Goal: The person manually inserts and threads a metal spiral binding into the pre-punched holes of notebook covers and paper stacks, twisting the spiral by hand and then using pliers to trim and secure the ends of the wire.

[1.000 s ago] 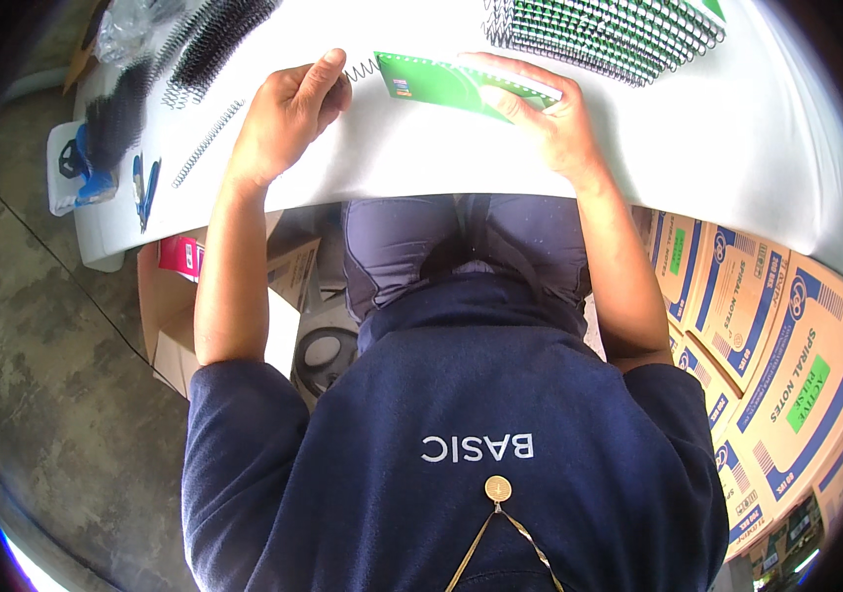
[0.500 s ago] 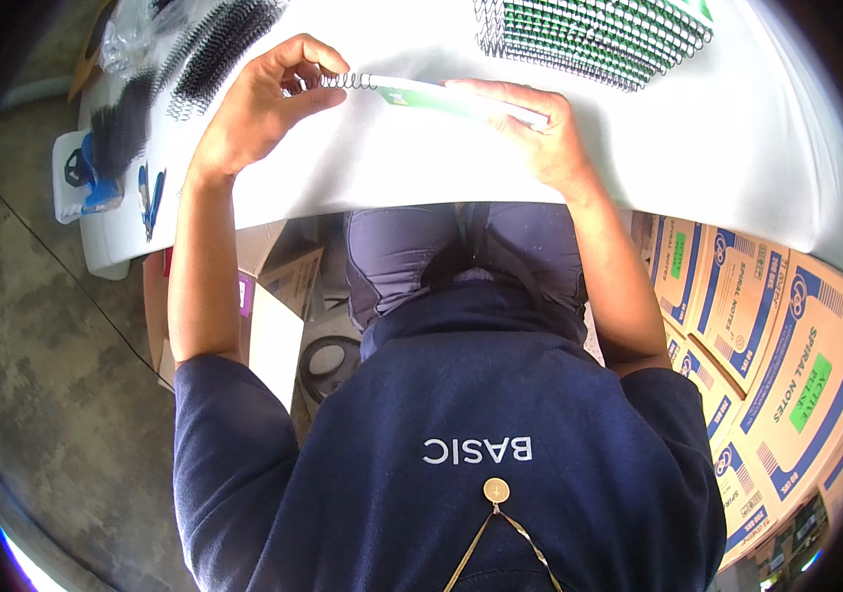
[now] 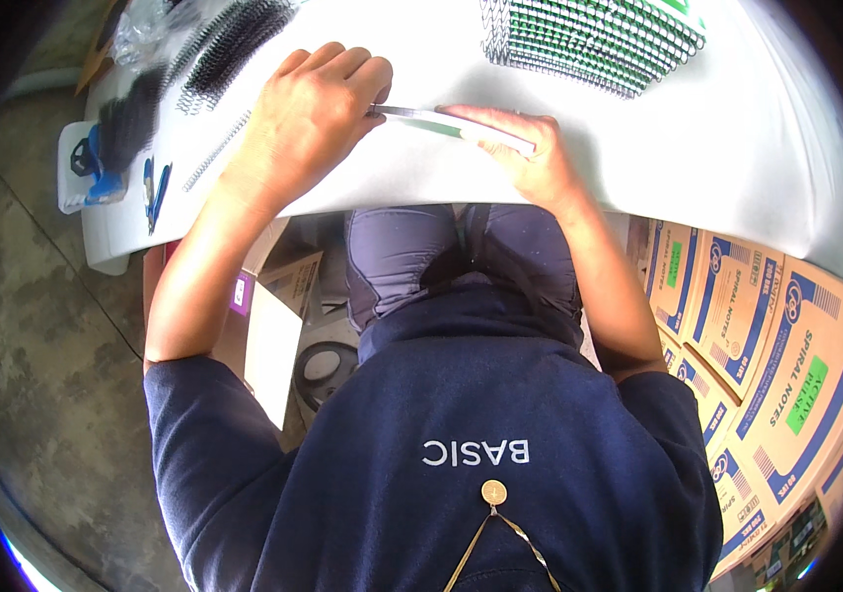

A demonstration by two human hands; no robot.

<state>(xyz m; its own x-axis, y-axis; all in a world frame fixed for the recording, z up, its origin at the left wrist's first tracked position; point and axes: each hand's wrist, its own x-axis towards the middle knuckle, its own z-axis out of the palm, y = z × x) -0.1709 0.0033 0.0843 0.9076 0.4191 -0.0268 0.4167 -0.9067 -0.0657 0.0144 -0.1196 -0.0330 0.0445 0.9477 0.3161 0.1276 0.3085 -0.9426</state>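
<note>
On the white table (image 3: pixel 737 168), stacked notebooks (image 3: pixel 594 35)

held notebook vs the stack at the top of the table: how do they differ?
The notebook is a single one, held on edge by the left hand and right hand, so only its thin side shows; the stack holds many, lying flat and untouched. The notebook sits near the table's front edge; the stack lies farther back. Both show green covers, and the stack's black spiral bindings are plain.
</note>
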